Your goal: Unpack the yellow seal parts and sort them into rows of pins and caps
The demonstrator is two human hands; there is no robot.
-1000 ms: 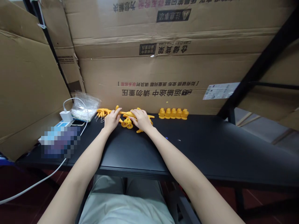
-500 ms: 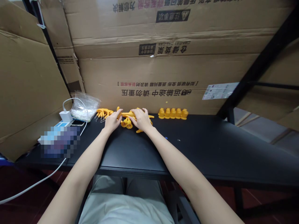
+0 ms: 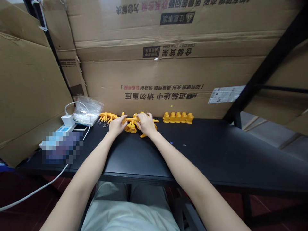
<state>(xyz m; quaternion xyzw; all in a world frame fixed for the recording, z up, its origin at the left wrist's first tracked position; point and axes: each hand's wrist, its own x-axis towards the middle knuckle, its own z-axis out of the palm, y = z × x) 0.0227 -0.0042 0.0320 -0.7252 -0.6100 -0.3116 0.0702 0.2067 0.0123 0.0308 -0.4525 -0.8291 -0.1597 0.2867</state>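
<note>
Extending both arms over a black desktop (image 3: 134,157). Showing, just nearer than the fingers, two yellow bell-shaped cups (image 3: 133,126) with open mouths turned toward the viewer, too dim inside to read. Curling the left hand (image 3: 117,125) narrowly around one end of a slender yellow plastic rod (image 3: 131,119) and the right hand (image 3: 146,124) around the other; holding it roughly level near the desktop's rear edge. Appearing ribbed between the hands, hidden elsewhere by fingers. Including, at right, five yellow stepped caps (image 3: 178,117) in a row. Displaying, at far left, a clear plastic bag (image 3: 88,109) with white, indistinct contents.
</note>
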